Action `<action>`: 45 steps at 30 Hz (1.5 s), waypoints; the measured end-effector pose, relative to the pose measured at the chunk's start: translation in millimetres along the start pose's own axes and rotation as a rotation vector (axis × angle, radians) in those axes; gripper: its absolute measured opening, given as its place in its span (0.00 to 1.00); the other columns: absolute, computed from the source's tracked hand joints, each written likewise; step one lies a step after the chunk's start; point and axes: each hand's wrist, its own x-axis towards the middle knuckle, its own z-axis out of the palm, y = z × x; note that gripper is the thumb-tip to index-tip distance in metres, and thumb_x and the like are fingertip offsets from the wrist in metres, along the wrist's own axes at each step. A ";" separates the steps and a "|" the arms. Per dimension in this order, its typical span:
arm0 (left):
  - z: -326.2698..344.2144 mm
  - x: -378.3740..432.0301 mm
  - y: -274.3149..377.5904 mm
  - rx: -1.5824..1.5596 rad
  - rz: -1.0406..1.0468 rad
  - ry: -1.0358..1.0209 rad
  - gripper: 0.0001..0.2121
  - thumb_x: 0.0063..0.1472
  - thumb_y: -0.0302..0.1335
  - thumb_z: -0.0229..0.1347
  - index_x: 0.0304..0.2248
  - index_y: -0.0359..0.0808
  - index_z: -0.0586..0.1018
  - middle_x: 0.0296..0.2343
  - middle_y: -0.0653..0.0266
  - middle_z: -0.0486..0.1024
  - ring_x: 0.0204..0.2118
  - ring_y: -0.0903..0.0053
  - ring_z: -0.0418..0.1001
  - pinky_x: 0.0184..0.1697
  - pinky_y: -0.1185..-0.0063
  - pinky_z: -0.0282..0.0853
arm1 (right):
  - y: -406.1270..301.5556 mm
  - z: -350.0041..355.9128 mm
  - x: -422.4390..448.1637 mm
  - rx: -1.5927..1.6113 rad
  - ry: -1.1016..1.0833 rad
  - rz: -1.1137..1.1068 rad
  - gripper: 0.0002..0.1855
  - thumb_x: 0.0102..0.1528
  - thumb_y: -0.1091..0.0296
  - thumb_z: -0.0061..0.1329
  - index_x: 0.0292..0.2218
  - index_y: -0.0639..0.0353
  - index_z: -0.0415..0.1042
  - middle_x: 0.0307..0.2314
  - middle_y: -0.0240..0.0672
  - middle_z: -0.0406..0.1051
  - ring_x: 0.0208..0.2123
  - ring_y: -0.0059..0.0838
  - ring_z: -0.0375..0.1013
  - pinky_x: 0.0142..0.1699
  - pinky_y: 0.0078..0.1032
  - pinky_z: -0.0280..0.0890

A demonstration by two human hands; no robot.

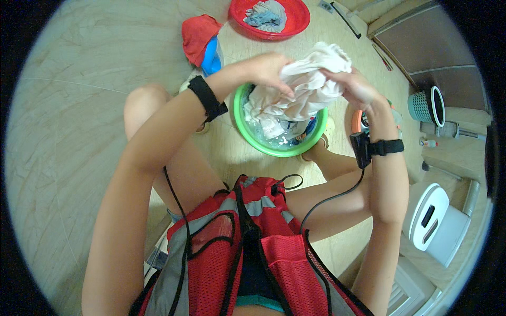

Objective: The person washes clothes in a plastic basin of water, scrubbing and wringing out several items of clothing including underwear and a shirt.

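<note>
A bundle of wet white cloth is raised over a green-rimmed basin, its lower folds hanging into it. My right hand grips the cloth's right side, thumb across the front. On its left side is my left hand, with some fingertips hidden by the folds. Cloudy, sudsy water fills the basin around more laundry, including a dark blue piece near the right wall. The basin stands on the floor between my feet.
Beyond the basin sits a red basin holding grey-blue cloth. A red cloth drapes over a blue object at the left. An orange-rimmed container is partly behind my right forearm. Farther right are a teal basket and a small bottle.
</note>
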 end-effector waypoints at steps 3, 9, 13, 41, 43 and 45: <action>15.0 -6.6 -4.3 -0.394 -0.170 -0.035 0.18 0.52 0.40 0.54 0.31 0.29 0.74 0.23 0.65 0.72 0.26 0.84 0.69 0.30 0.82 0.64 | -5.3 -7.5 -2.3 0.077 0.130 -0.099 0.22 0.51 0.71 0.44 0.48 0.62 0.57 0.41 0.36 0.65 0.42 0.27 0.66 0.47 0.26 0.61; 22.0 19.2 23.8 -0.896 -0.090 0.449 0.15 0.58 0.37 0.48 0.30 0.32 0.75 0.21 0.76 0.69 0.25 0.90 0.63 0.28 0.86 0.62 | -11.5 12.3 27.9 -0.092 0.624 -0.206 0.15 0.49 0.71 0.44 0.40 0.65 0.67 0.33 0.36 0.71 0.34 0.26 0.70 0.37 0.22 0.64; 33.8 35.3 29.4 -1.579 -0.509 0.772 0.19 0.61 0.42 0.37 0.39 0.34 0.71 0.35 0.63 0.71 0.37 0.76 0.70 0.43 0.77 0.64 | 8.9 64.2 48.4 -0.409 0.573 -0.630 0.13 0.45 0.66 0.46 0.30 0.65 0.71 0.23 0.47 0.72 0.26 0.34 0.73 0.32 0.30 0.65; -37.0 14.7 50.7 -0.809 -0.211 0.390 0.19 0.55 0.40 0.49 0.26 0.27 0.73 0.19 0.60 0.72 0.22 0.78 0.70 0.26 0.79 0.66 | 27.3 19.3 12.7 0.385 -0.148 -0.070 0.27 0.52 0.58 0.44 0.50 0.62 0.56 0.43 0.36 0.63 0.42 0.28 0.66 0.46 0.25 0.63; -46.6 12.2 73.5 -0.697 -0.272 0.445 0.15 0.59 0.35 0.45 0.24 0.29 0.71 0.15 0.68 0.67 0.18 0.84 0.64 0.22 0.83 0.60 | 25.1 10.4 0.5 0.107 -0.153 0.038 0.31 0.49 0.62 0.49 0.51 0.64 0.54 0.45 0.38 0.61 0.47 0.28 0.62 0.51 0.25 0.57; -43.6 10.2 67.6 -0.526 -0.191 0.486 0.15 0.59 0.34 0.46 0.22 0.28 0.71 0.15 0.68 0.66 0.18 0.84 0.63 0.21 0.83 0.58 | 20.1 23.7 -8.9 -0.288 -0.136 -0.080 0.32 0.46 0.64 0.51 0.50 0.65 0.55 0.45 0.39 0.62 0.47 0.27 0.61 0.52 0.24 0.55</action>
